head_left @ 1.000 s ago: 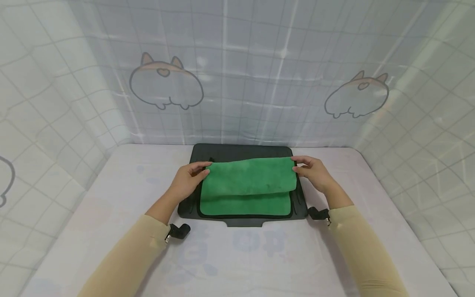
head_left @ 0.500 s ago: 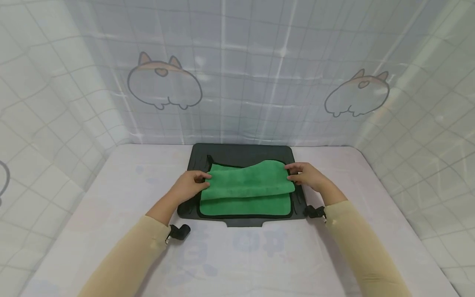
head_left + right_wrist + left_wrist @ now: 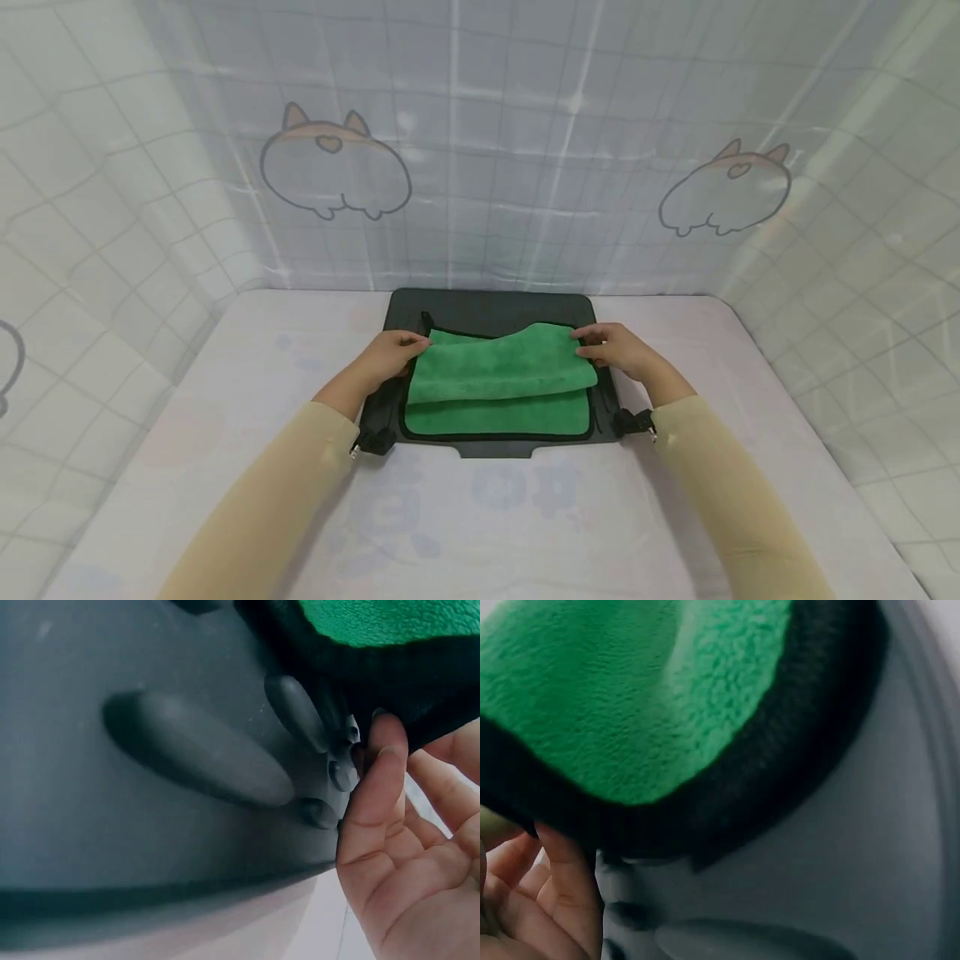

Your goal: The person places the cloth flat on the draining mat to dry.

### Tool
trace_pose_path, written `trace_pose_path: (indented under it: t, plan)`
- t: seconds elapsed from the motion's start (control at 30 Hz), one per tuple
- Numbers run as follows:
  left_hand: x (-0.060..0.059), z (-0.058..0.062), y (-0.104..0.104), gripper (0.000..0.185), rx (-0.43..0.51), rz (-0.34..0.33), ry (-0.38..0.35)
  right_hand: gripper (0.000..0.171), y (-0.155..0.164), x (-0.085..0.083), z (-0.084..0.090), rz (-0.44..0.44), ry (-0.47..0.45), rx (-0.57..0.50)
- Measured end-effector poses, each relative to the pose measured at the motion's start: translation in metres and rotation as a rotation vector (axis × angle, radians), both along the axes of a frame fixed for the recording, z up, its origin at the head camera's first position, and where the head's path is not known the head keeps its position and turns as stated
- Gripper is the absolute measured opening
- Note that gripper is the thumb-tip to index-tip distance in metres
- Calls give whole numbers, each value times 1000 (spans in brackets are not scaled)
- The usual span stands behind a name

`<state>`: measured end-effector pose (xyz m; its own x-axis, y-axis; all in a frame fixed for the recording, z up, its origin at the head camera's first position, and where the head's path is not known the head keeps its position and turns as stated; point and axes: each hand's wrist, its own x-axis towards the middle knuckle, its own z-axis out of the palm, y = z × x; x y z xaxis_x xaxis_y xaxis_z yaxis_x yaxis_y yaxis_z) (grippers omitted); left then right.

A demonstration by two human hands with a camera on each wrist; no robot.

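A fuzzy green towel [image 3: 498, 367] with black trim lies on a dark grey board [image 3: 487, 307], its upper part folded loosely toward me over the lower part. On the left, my left hand [image 3: 384, 358] pinches the towel's edge; in the left wrist view the fingers of that hand [image 3: 555, 900] meet the black trim [image 3: 649, 829]. At the opposite side my right hand [image 3: 618, 350] holds the other edge between thumb and fingers. The right wrist view has the right hand [image 3: 420, 862] gripping the black trim [image 3: 375, 675] just above the board.
The board has raised oval ridges [image 3: 195, 750] and a tab [image 3: 495, 451] at its front edge. It stands on a table with a pale printed cloth [image 3: 480, 525]. A grid-patterned curtain [image 3: 480, 167] hangs behind and along both sides.
Both hands have drawn the towel's upper fold toward me and slightly inward, baring a strip of towel behind it. Most recently the left hand has moved a little up and right.
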<state>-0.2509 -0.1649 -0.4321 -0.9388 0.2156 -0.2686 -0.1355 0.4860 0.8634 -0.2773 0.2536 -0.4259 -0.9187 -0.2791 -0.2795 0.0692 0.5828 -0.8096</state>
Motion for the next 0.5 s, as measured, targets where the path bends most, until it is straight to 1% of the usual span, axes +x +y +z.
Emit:
trace_pose_path:
  t: [0.1, 0.33, 0.43, 0.5]
  plan:
    - [0, 0, 2, 36, -16, -17, 42, 45, 0, -2, 0, 4, 15, 15]
    - [-4, 0, 3, 36, -65, -67, 227, 45, 2, -6, 6, -21, 51, 28]
    - [-7, 2, 3, 36, -99, -55, 308, 46, 1, -7, 10, -20, 67, 40]
    - [-9, 3, 4, 36, -123, -27, 349, 46, 1, -9, 14, -35, 78, 38]
